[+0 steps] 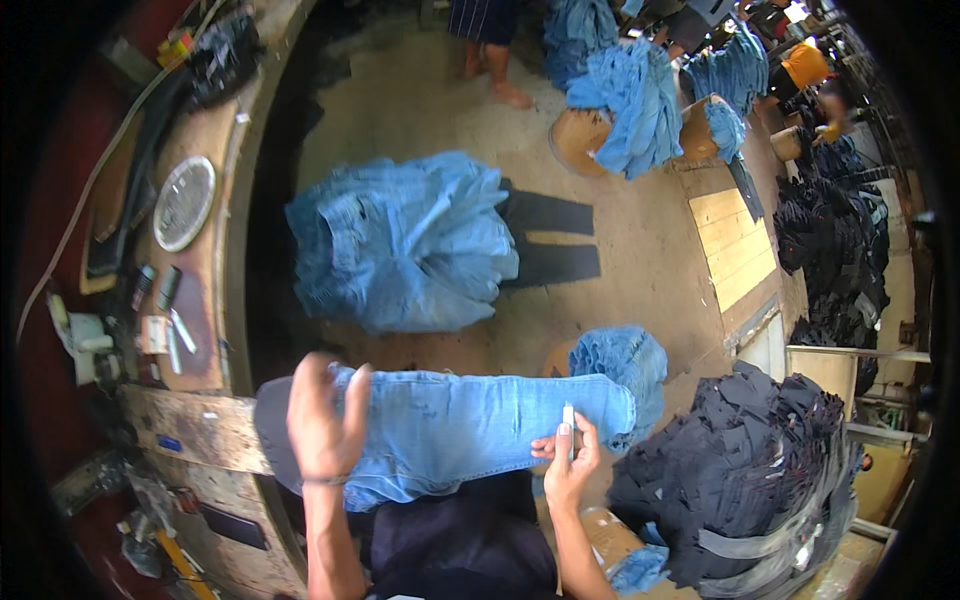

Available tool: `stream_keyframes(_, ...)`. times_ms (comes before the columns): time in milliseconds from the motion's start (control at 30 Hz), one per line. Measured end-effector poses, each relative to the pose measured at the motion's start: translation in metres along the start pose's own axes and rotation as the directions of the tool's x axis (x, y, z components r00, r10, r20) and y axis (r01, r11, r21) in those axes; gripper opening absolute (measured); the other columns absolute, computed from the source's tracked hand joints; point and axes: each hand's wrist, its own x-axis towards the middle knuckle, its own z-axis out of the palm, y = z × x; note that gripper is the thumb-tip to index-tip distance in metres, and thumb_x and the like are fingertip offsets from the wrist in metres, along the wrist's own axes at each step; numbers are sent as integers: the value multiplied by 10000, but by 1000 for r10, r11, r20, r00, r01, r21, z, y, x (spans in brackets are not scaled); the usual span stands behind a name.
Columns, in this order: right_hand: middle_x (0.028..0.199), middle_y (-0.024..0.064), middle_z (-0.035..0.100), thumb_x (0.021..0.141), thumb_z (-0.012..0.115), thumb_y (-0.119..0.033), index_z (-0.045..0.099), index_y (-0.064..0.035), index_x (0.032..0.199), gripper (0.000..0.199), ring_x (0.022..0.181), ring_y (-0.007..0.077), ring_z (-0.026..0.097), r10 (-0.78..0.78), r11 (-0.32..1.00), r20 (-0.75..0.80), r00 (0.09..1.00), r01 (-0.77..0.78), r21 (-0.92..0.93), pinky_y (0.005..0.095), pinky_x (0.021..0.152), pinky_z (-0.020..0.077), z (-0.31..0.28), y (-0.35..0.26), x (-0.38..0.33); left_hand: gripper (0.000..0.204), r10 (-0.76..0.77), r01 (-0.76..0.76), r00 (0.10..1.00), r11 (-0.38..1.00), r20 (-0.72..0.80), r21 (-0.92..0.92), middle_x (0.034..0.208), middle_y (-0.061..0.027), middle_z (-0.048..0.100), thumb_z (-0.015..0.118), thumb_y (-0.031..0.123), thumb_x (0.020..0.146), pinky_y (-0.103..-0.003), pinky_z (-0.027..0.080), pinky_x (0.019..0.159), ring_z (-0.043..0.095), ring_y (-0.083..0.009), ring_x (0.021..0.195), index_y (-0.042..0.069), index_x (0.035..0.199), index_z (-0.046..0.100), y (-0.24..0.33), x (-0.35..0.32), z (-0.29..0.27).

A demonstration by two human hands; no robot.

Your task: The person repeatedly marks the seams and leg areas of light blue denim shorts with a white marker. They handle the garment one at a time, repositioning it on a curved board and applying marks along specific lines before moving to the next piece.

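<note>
A leg of light blue jeans (470,415) lies stretched crosswise in front of me, over a support whose dark rounded end (273,428) shows at the left. My left hand (325,425) is over the upper part of the jeans, slightly blurred, thumb apart from the fingers and nothing visible in it. Toward the hem, my right hand (570,465) pinches a short, pale, flat stick-like tool (569,418) between thumb and fingers. Its upper end rests on or just above the denim; I cannot tell which. A dark cord circles my left wrist.
Beyond the jeans sits a heap of blue denim (410,250) with dark trouser legs (550,240) beside it. Bundled black cloth (740,480) stands at right. A workbench (215,330) on the left carries a round grey dish (185,204) and small tools. Another person's bare foot (512,96) is far off.
</note>
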Motion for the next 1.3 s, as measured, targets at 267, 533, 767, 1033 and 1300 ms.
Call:
stream_keyframes(267, 790, 64, 631, 1110, 602, -209, 562, 31, 1334, 331, 605, 173, 712, 38, 998, 69, 997, -41, 40, 279, 478, 579, 2, -2, 11, 357, 250, -246, 931, 968, 264, -50, 1056, -188, 669, 810, 249, 928, -460, 521, 900, 635, -366, 1013, -25, 1125, 692, -32, -88, 33)
stream_keyframes(533, 734, 41, 581, 1084, 631, -209, 523, -30, 957, 245, 526, 119, 547, 3, 993, 109, 994, -16, 119, 289, 435, 436, -29, -7, 20, 689, -46, 345, 721, 890, 692, -300, 1266, -174, 735, 876, 411, 895, -393, 533, 1033, 685, -250, 1165, -60, 1341, 643, 26, -76, 84)
stream_keyframes(767, 582, 148, 562, 1002, 745, -414, 541, -10, 695, 547, 545, 317, 571, 63, 909, 179, 982, 18, -417, 456, 577, 464, -36, -26, 16, 366, -123, 680, 555, 636, 823, -364, 1270, -110, 734, 678, 94, 1006, -388, 540, 1034, 683, -222, 1174, -15, 1353, 645, 7, -92, 90)
stream_keyframes(1033, 719, 303, 657, 1056, 635, -382, 658, 40, 794, 498, 730, 524, 679, -99, 809, 345, 933, 277, -518, 575, 664, 511, -10, -20, 12, 421, -84, 514, 744, 706, 663, -487, 1233, -73, 751, 766, 278, 1015, -363, 565, 976, 699, -165, 1076, 6, 1322, 670, 22, -110, 122)
stream_keyframes(1300, 663, 243, 560, 1075, 608, -299, 578, 11, 785, 425, 583, 404, 566, -110, 955, 327, 939, 191, -228, 477, 586, 424, -28, -9, 15, 254, -121, 585, 701, 661, 703, -470, 1122, -78, 762, 680, 144, 1005, -344, 561, 907, 698, -181, 1013, -13, 1199, 726, 0, -105, 118)
